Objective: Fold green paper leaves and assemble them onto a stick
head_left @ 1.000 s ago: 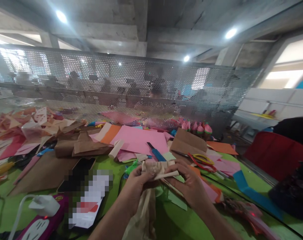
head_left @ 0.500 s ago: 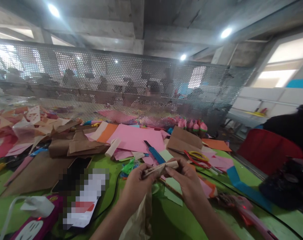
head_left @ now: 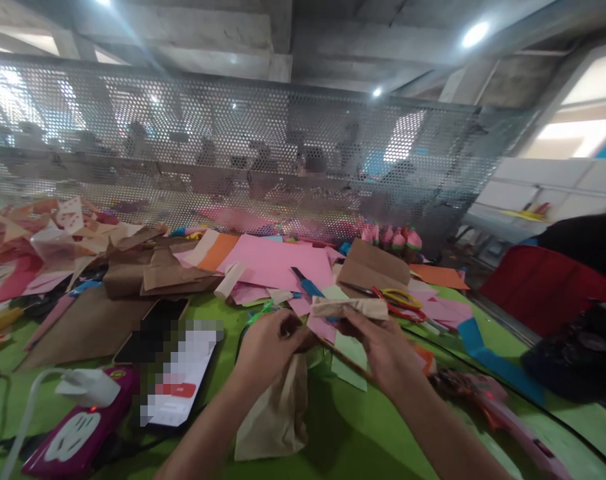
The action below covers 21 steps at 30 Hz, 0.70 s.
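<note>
My right hand (head_left: 390,347) is closed on a folded beige paper strip (head_left: 350,308), pinching it between thumb and fingers above the green table. My left hand (head_left: 270,347) is just left of the strip's end, its fingers curled together; what they pinch, if anything, is hidden. Crumpled beige paper (head_left: 275,420) is below my left hand and reaches down towards the table; whether it joins the strip is hidden. A thin brown stick (head_left: 345,357) slants between my hands over pale green paper (head_left: 350,367). Beyond the strip is a blue utility knife (head_left: 310,287).
Pink sheets (head_left: 277,260), brown paper (head_left: 375,267) and yellow-red scissors (head_left: 403,300) lie behind my hands. A phone (head_left: 187,373) and purple power strip (head_left: 83,427) are at left. A pink glue gun (head_left: 503,413) and black cable (head_left: 483,367) are at right. A perforated metal screen (head_left: 233,153) stands behind.
My hands have moved apart. The beige strip, earlier between both hands, is now in my right hand, turned more level and shifted right. The view has tilted down slightly.
</note>
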Tool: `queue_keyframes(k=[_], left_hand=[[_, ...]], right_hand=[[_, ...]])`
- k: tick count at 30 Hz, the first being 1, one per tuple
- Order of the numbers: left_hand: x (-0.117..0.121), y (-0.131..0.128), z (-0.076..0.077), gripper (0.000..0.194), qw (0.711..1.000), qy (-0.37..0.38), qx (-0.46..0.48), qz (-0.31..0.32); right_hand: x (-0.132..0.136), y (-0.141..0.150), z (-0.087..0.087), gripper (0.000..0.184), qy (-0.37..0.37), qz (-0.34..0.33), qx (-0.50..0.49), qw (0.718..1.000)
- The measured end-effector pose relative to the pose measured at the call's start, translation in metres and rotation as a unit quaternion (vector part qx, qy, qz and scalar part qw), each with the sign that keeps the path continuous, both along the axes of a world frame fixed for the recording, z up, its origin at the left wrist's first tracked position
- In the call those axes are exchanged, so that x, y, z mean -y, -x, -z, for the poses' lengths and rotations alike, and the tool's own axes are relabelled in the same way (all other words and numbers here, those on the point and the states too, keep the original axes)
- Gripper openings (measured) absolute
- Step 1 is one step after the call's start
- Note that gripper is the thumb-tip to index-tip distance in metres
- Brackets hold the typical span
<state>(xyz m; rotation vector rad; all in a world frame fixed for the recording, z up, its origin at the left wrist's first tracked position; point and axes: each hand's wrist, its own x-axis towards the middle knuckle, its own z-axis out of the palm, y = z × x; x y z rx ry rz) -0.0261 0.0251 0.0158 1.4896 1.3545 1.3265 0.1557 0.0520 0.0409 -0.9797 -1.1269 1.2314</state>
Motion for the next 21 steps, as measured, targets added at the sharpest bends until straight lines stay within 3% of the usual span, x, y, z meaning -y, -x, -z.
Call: queue_keyframes(k=[1,3,5,10,16,21], left_hand=[[0.000,0.002,0.001,0.016,0.993,-0.021,-0.118,-0.013],[0.001,0.003,0.006,0.021,0.948,-0.050,-0.313,-0.025],[0.002,0.002,0.011,0.028,0.926,-0.052,-0.374,-0.024],[0.002,-0.002,0.020,0.019,0.924,-0.055,-0.377,-0.014],[0.001,-0.001,0.010,0.020,0.943,-0.081,-0.322,-0.028],[0.003,-0.009,0.002,0.022,0.985,-0.096,-0.144,0.004]], right_hand=[[-0.003,-0.002,0.000,0.027,-0.008,0.013,-0.010,1.000],[-0.006,-0.005,-0.001,0.028,-0.021,0.032,-0.021,0.999],[-0.006,-0.005,-0.001,0.029,-0.028,0.039,-0.015,0.999],[-0.002,-0.002,-0.003,0.028,-0.040,0.028,0.019,0.999],[-0.002,-0.004,-0.001,0.029,-0.093,0.069,0.058,0.992],[0.000,-0.007,0.002,0.020,-0.141,0.096,0.110,0.979]])
